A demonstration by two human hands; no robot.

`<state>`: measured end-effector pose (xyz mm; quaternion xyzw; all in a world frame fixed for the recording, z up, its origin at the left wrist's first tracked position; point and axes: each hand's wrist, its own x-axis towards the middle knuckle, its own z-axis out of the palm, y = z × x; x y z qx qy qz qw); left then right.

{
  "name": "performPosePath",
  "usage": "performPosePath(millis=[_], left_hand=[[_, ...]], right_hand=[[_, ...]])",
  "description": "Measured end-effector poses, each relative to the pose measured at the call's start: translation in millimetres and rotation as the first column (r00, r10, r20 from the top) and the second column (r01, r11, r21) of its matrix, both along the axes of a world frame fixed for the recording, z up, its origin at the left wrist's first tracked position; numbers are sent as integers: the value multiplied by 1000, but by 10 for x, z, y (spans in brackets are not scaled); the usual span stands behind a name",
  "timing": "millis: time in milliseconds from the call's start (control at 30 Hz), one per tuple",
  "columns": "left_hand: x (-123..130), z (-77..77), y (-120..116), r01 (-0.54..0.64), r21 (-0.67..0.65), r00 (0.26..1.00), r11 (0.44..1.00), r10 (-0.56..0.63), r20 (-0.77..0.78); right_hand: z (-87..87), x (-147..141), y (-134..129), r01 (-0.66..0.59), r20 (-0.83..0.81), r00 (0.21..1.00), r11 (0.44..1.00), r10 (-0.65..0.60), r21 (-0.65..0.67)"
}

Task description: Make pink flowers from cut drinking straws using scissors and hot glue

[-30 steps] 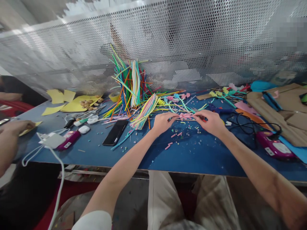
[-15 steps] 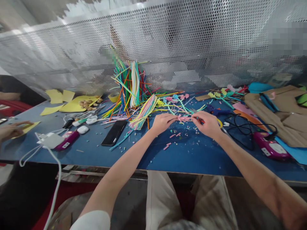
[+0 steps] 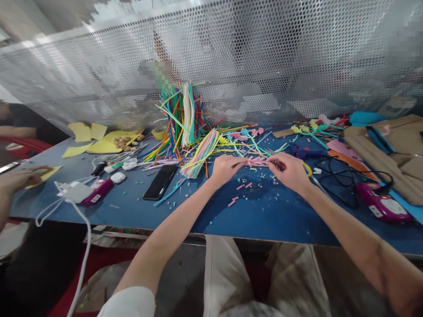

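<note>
Between my two hands lies a fluffy pink piece of pipe cleaner point(image 3: 256, 161) over the blue table point(image 3: 218, 222). The fingertips of my left hand point(image 3: 226, 169) pinch its left end. My right hand point(image 3: 288, 171) is closed on its right end, with scissors partly hidden in the palm, their yellow handle point(image 3: 308, 169) showing behind. Small pink cut pieces point(image 3: 233, 201) are scattered in front of my hands. Just behind and left is a bundle of pastel pipe cleaners point(image 3: 202, 154).
A black phone point(image 3: 160, 182), purple devices point(image 3: 98, 193) point(image 3: 385, 203) and cables lie at both sides. Upright coloured pipe cleaners point(image 3: 187, 116) stand before a perforated metal screen point(image 3: 251, 57). Another person's hand point(image 3: 28, 178) touches yellow paper at the far left. Brown cardboard point(image 3: 373, 145) is at right.
The view has shifted slightly, so most things appear a little further right. My hands keep their hold on the pink piece, and the other person's hand stays at the yellow paper.
</note>
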<state>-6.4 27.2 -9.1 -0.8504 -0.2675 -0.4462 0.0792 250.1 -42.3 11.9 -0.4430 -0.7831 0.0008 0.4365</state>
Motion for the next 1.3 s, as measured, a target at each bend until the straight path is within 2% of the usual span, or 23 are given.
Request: performPosePath(millis=[233, 433, 567, 700, 867, 1100, 1300], left_hand=[[-2, 72, -47, 47, -37, 997, 998, -45, 56], [-8, 161, -99, 92, -40, 993, 995, -89, 73], [-16, 187, -98, 120, 11, 993, 993, -120, 4], [-29, 174, -72, 103, 49, 993, 993, -100, -69], [-50, 138, -52, 50, -15, 993, 999, -51, -105], [5, 107, -73, 124, -113, 992, 986, -126, -12], [38, 52, -43, 160, -192, 986, 968, -167, -20]], right_hand=[[33, 58, 34, -6, 11, 1000, 1000, 6, 17], [222, 22, -106, -12, 36, 999, 998, 10, 64], [310, 61, -168, -16, 111, 994, 994, 3, 112], [266, 132, -119, -20, 156, 988, 995, 5, 96], [174, 151, -49, -10, 170, 985, 998, -2, 68], [136, 188, 18, -121, 179, 978, 990, 108, 66], [78, 205, 64, -125, 109, 987, 991, 118, 55]])
